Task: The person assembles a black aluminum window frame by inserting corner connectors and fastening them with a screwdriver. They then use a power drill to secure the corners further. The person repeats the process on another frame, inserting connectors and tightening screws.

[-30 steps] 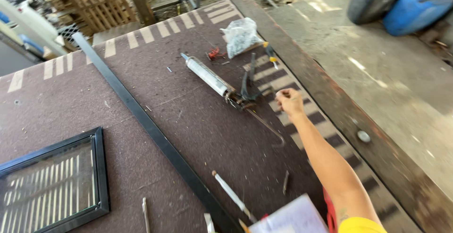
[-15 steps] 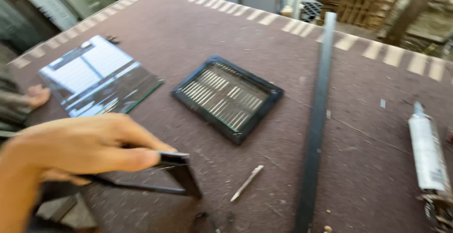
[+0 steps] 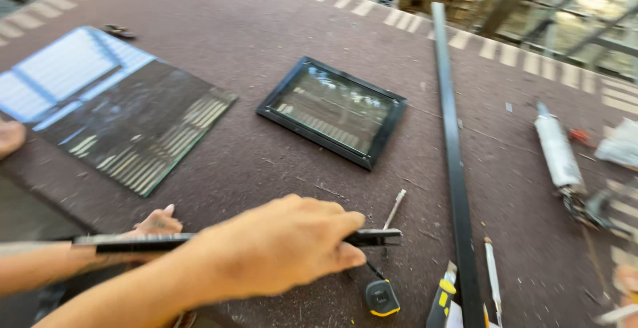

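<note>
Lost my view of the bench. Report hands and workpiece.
Right hand gripping the black bar. Left hand under its other end. Tape measure and framed glass panel lie close by.

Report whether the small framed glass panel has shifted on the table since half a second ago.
No. The framed glass panel lies as before, between the loose glass sheet and the long black bar, with the same corner toward the bar. Only the camera's view has changed.

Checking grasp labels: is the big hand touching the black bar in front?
Touching. The head view shows the hand wrapped over the black bar, fingers curled around it near its right end, no gap.
</note>
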